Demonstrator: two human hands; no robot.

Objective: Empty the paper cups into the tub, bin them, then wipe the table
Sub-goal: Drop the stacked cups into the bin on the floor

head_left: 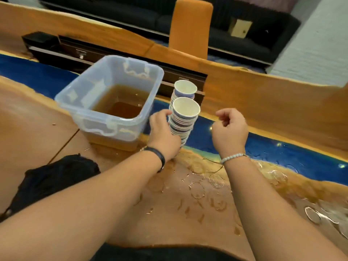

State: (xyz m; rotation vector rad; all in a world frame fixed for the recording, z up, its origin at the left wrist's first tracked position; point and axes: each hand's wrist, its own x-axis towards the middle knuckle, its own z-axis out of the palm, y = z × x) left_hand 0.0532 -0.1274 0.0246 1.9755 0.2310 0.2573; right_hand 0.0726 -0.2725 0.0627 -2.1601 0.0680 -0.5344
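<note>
A clear plastic tub [79, 102] holding brown liquid stands on the wooden table with a blue resin strip [263, 147]. Just right of the tub stand two tall stacks of nested paper cups: a near stack [183, 117] and a far stack [185, 89] behind it. My left hand [163, 136] grips the near stack from its left side. My right hand [229, 129] hovers to the right of the stacks, fingers loosely curled, holding nothing. Wet rings and drops [197, 189] mark the table in front of me.
A black cloth [56, 178] lies on the table at the near left. An orange chair back [190, 29] stands behind the far table edge, with a dark sofa beyond. A black box [39, 42] sits at the far left.
</note>
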